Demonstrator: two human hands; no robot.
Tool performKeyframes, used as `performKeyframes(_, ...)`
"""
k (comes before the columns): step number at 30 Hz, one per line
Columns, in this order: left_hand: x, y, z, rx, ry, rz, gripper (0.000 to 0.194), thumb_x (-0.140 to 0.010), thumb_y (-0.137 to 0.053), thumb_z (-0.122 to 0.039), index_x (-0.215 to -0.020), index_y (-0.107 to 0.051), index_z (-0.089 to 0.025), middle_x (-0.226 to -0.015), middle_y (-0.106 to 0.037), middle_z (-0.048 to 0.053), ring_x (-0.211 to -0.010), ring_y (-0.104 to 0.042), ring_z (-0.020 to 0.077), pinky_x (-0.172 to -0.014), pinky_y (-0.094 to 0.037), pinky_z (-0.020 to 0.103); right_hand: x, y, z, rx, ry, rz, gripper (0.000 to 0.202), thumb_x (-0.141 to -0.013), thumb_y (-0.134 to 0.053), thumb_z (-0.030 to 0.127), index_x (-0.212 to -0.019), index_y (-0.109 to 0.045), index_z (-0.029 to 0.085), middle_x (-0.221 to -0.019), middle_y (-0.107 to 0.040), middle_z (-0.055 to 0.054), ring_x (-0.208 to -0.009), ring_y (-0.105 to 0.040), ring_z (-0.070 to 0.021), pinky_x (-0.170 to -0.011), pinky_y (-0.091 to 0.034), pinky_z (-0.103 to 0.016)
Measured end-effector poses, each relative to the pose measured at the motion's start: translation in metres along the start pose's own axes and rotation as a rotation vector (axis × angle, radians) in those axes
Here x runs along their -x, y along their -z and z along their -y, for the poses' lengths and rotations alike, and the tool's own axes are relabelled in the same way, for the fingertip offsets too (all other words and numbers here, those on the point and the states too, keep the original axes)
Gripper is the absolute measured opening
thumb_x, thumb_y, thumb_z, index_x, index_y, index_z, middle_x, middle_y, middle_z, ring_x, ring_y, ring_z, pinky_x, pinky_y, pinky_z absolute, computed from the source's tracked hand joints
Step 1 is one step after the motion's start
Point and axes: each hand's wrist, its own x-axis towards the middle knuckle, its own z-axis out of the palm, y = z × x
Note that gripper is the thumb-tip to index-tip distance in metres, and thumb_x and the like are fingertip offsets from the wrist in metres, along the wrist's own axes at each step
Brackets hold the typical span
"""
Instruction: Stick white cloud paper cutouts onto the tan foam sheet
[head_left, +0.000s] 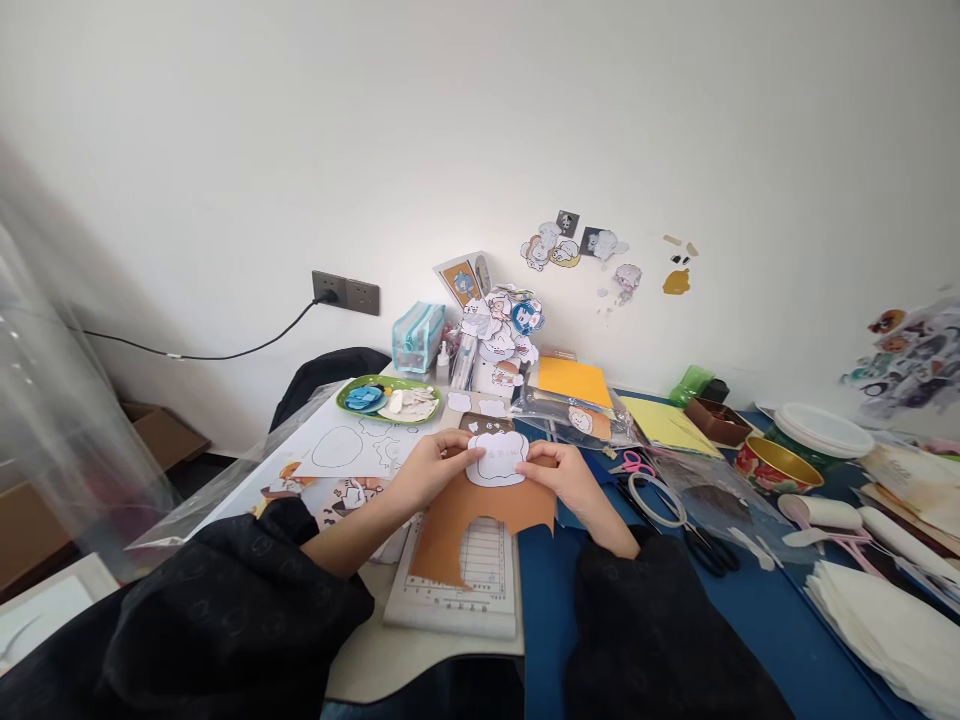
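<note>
A white paper cutout [498, 462] with a dark wavy outline and faint lettering is held up at the middle of the view. My left hand [435, 464] pinches its left edge between thumb and fingers, and my right hand [561, 476] pinches its right edge. Behind and below the cutout lies a brown paper sheet [450, 510] with a curved piece cut out of it. That sheet rests partly on a printed pad [487, 610] near the table's front edge.
A green tray [427, 412] with blue and white pieces stands back left. Black scissors [709, 550], pink scissors [634, 463], a tape ring [657, 500], a gold tin [778, 466] and white tissues [885, 630] lie right. Cutout characters stand at the back.
</note>
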Motion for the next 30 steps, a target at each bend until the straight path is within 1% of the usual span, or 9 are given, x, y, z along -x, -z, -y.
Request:
performKeyframes(4, 0.001, 0.001, -0.004, 0.022, 0.027, -0.017, 0.033, -0.065, -0.070, -0.049, -0.074, -0.070, -0.017, -0.090, -0.070, 0.008, -0.089, -0.062, 0.0278, -0.078, -0.045, 0.034, 0.002, 0.001, 0.002, -0.016, -0.031, 0.046, 0.028, -0.072, -0.066, 0.045, -0.080, -0.070, 0.017, -0.085, -0.068, -0.005, -0.081, -0.061, -0.0217, -0.071, -0.045, -0.031)
performKeyframes(8, 0.000, 0.005, -0.006, 0.064, 0.009, -0.099, 0.030, -0.065, -0.072, -0.046, -0.067, -0.068, -0.017, -0.110, -0.067, 0.009, -0.106, -0.057, 0.0295, -0.087, -0.042, 0.033, 0.004, 0.015, 0.002, -0.013, -0.038, 0.110, 0.029, -0.071, -0.070, 0.041, -0.090, -0.074, 0.020, -0.100, -0.070, -0.007, -0.094, -0.061, -0.0257, -0.082, -0.046, -0.035)
performKeyframes(10, -0.002, 0.009, -0.005, 0.112, -0.008, -0.140, 0.030, -0.067, -0.070, -0.047, -0.074, -0.069, -0.017, -0.112, -0.066, 0.009, -0.110, -0.054, 0.0293, -0.090, -0.041, 0.034, 0.004, 0.029, 0.000, -0.092, -0.026, 0.011, 0.031, -0.067, -0.074, 0.040, -0.091, -0.075, 0.020, -0.103, -0.070, -0.008, -0.099, -0.060, -0.0275, -0.086, -0.046, -0.038)
performKeyframes(13, -0.005, 0.012, -0.004, 0.198, -0.023, -0.145, 0.033, -0.072, -0.066, -0.047, -0.085, -0.069, -0.017, -0.097, -0.071, 0.008, -0.101, -0.060, 0.0259, -0.088, -0.044, 0.034, 0.003, 0.050, -0.007, -0.241, 0.004, -0.210, 0.036, -0.064, -0.076, 0.043, -0.093, -0.074, 0.022, -0.110, -0.067, -0.008, -0.106, -0.058, -0.0279, -0.089, -0.046, -0.040)
performKeyframes(16, -0.005, 0.012, -0.006, 0.247, -0.027, -0.097, 0.028, -0.072, -0.067, -0.045, -0.076, -0.069, -0.017, -0.086, -0.072, 0.006, -0.090, -0.063, 0.0219, -0.085, -0.046, 0.032, 0.002, 0.060, -0.014, -0.298, 0.045, -0.315, 0.038, -0.064, -0.075, 0.046, -0.096, -0.072, 0.027, -0.119, -0.063, -0.004, -0.113, -0.054, -0.0259, -0.089, -0.048, -0.038)
performKeyframes(19, -0.003, 0.008, -0.011, 0.251, -0.007, -0.054, 0.026, -0.070, -0.069, -0.043, -0.071, -0.068, -0.017, -0.079, -0.071, 0.005, -0.082, -0.063, 0.0209, -0.080, -0.047, 0.032, 0.001, 0.057, -0.015, -0.300, 0.052, -0.308, 0.037, -0.063, -0.077, 0.044, -0.094, -0.073, 0.025, -0.116, -0.065, -0.005, -0.112, -0.055, -0.0267, -0.089, -0.048, -0.038)
performKeyframes(24, 0.002, 0.005, -0.013, 0.197, 0.054, -0.041, 0.027, -0.067, -0.072, -0.044, -0.071, -0.067, -0.017, -0.078, -0.070, 0.005, -0.077, -0.064, 0.0208, -0.070, -0.048, 0.030, 0.004, 0.041, -0.004, -0.263, 0.039, -0.173, 0.036, -0.064, -0.077, 0.041, -0.095, -0.072, 0.023, -0.109, -0.067, -0.007, -0.104, -0.060, -0.0272, -0.084, -0.051, -0.038)
performKeyframes(27, 0.003, 0.004, -0.012, 0.144, 0.069, -0.049, 0.029, -0.065, -0.073, -0.045, -0.068, -0.066, -0.017, -0.075, -0.070, 0.004, -0.074, -0.063, 0.0205, -0.066, -0.047, 0.029, 0.005, 0.034, 0.001, -0.334, 0.056, -0.144, 0.048, -0.064, -0.078, 0.038, -0.109, -0.066, 0.026, -0.108, -0.068, -0.004, -0.098, -0.063, -0.0241, -0.079, -0.052, -0.034)
performKeyframes(30, 0.004, 0.003, -0.011, 0.105, 0.061, -0.068, 0.030, -0.064, -0.073, -0.047, -0.067, -0.067, -0.018, -0.074, -0.070, 0.004, -0.075, -0.063, 0.0212, -0.064, -0.046, 0.028, 0.006, 0.025, 0.001, -0.522, 0.039, -0.166, 0.062, -0.066, -0.076, 0.041, -0.124, -0.054, 0.030, -0.109, -0.067, -0.003, -0.098, -0.063, -0.0231, -0.077, -0.053, -0.033)
